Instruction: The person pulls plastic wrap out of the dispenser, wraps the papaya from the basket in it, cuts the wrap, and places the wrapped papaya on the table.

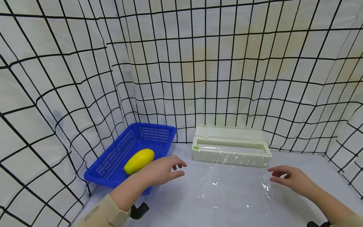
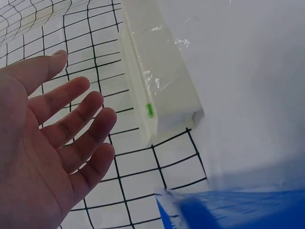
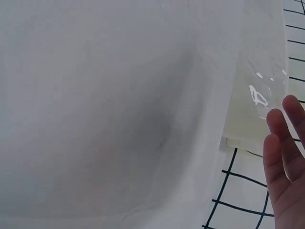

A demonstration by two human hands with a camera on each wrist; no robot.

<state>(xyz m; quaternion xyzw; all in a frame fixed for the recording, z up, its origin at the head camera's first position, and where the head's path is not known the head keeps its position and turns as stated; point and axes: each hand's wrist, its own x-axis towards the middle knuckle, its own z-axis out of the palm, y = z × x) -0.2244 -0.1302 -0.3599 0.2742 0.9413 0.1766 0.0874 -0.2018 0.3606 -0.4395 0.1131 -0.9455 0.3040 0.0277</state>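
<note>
Glossy clear film (image 1: 233, 186), smooth plastic box (image 1: 205, 155), plastic basket (image 1: 110, 164)

One high view, two close
Head looks forward and down; wrist cameras face left hand (image 1: 164, 170) and right hand (image 1: 296, 182) — all share the white box (image 1: 231, 157).

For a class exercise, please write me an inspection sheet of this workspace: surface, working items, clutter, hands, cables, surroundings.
Surface: white table, partly covered by clear film.
Job's things: off-white dispenser, lid raised, green slider at its left end; film runs over its front. Blue basket holds a yellow oval item.
Clutter: nothing seen beyond these.
Left hand: between basket and dispenser in the head view, fingers relaxed, holding nothing.
Right hand: near the dispenser's right end, fingers relaxed, no grip seen.
Cables: nothing seen.
Surroundings: white backdrop with black grid lines.
</note>
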